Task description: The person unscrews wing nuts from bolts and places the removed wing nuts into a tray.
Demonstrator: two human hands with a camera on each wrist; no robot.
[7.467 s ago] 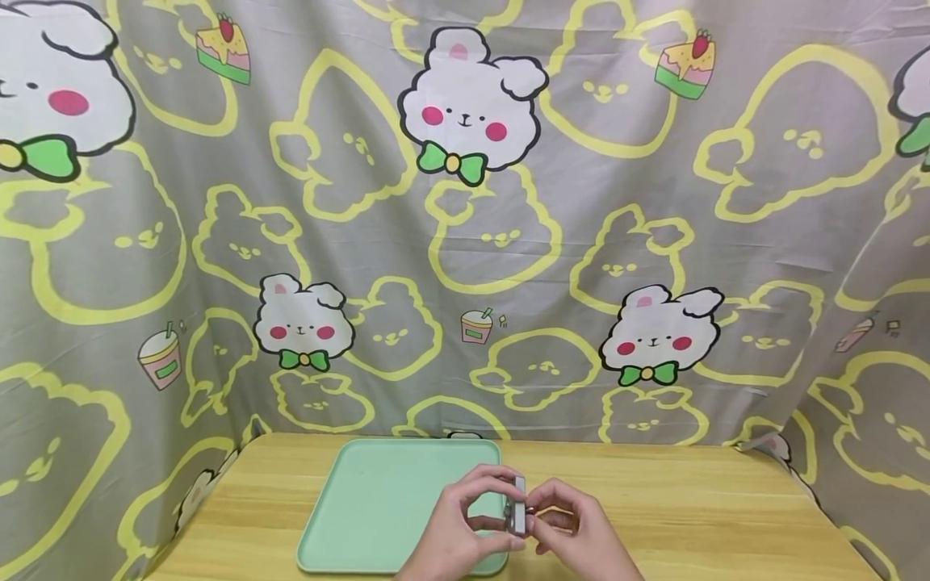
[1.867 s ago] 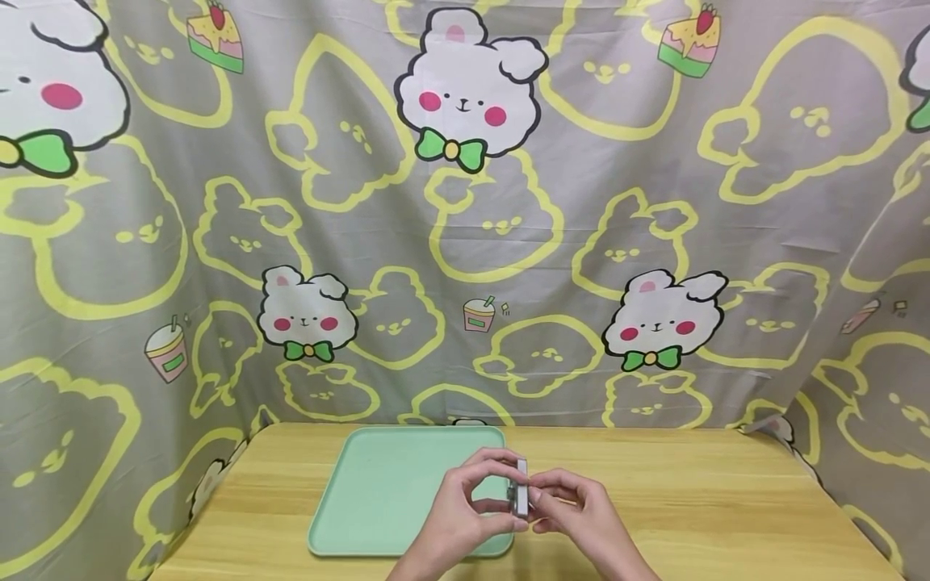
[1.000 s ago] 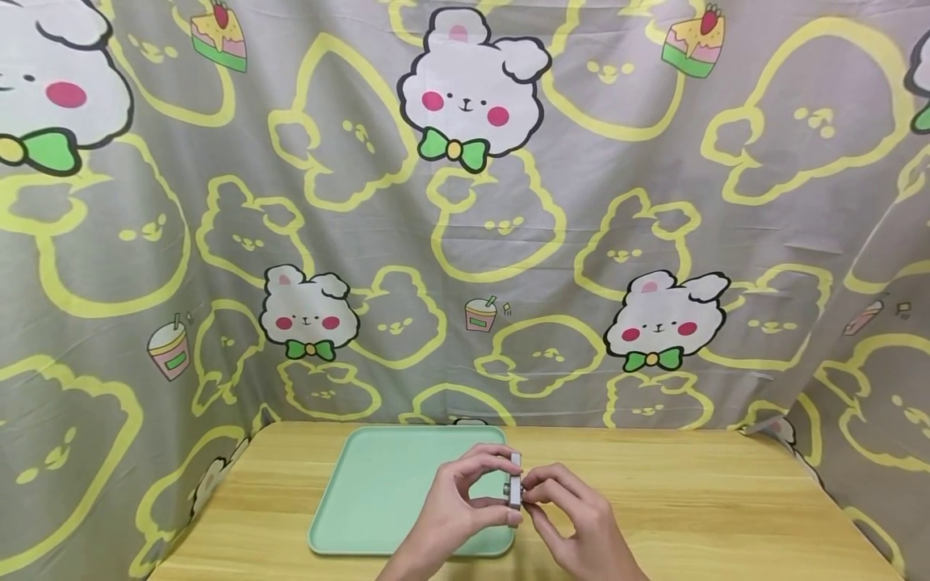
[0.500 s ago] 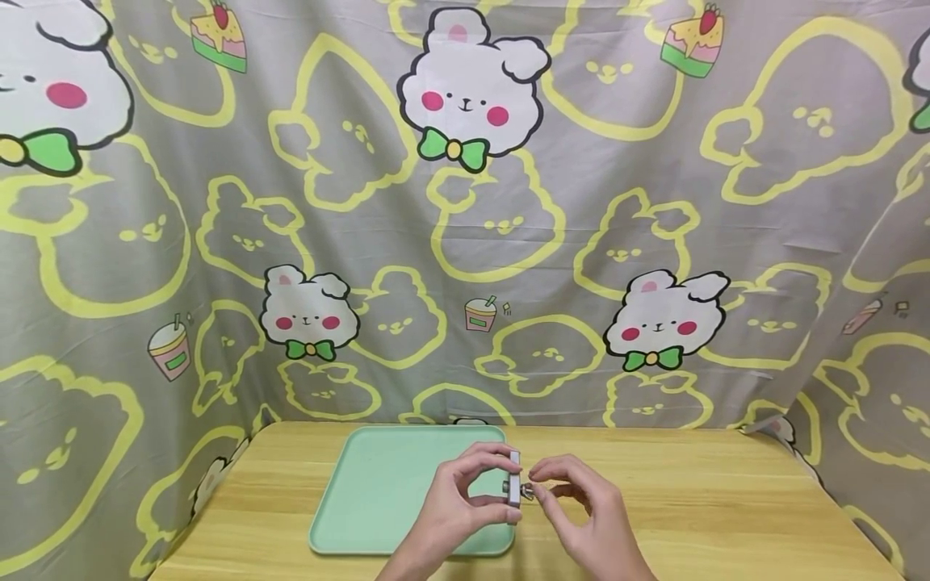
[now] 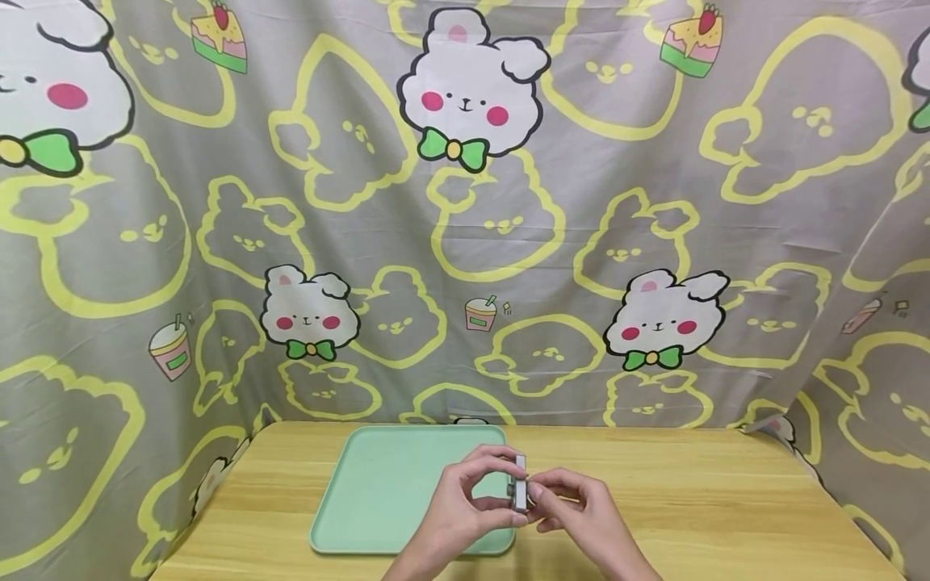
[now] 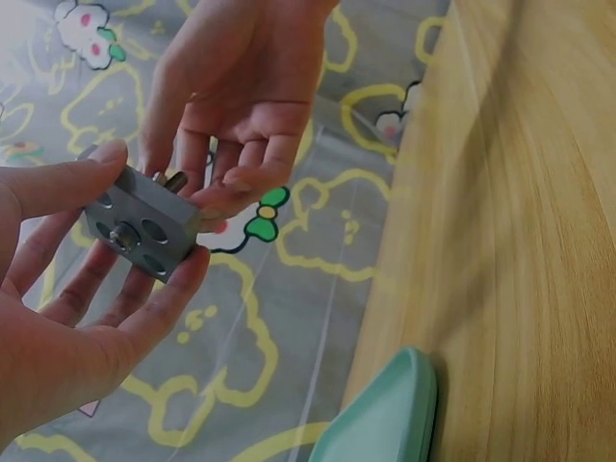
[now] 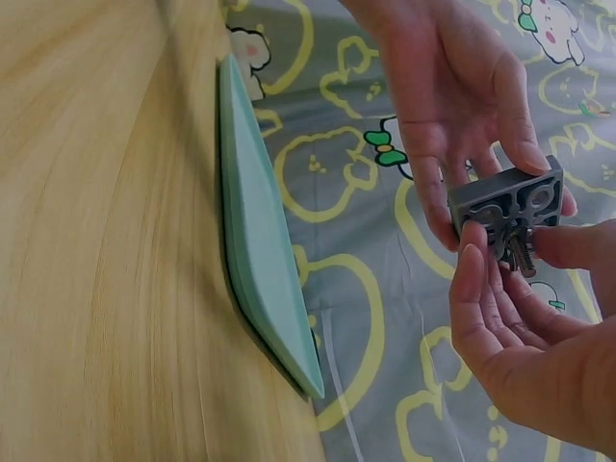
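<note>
My left hand [image 5: 465, 500] holds a small grey square block [image 5: 521, 484] by its edges, between thumb and fingers. In the left wrist view the block [image 6: 144, 223] shows round holes and a bolt head [image 6: 123, 237] at its centre. From the ribbed other face, in the right wrist view, a threaded bolt [image 7: 523, 252] sticks out. The thumb and fingers of my right hand [image 5: 581, 512] close around a small metal wing nut at this bolt, partly hidden by the fingertips. Both hands are above the table, near the tray's right edge.
A pale green tray [image 5: 385, 492] lies on the wooden table [image 5: 697, 492], left of and partly behind my left hand. A grey patterned cloth [image 5: 407, 234] hangs behind the table and at both sides.
Over the last second my right hand drew back slightly from the block, showing the wing nut, then closed in again with its thumb turned. The left hand and block shifted slightly right.
</note>
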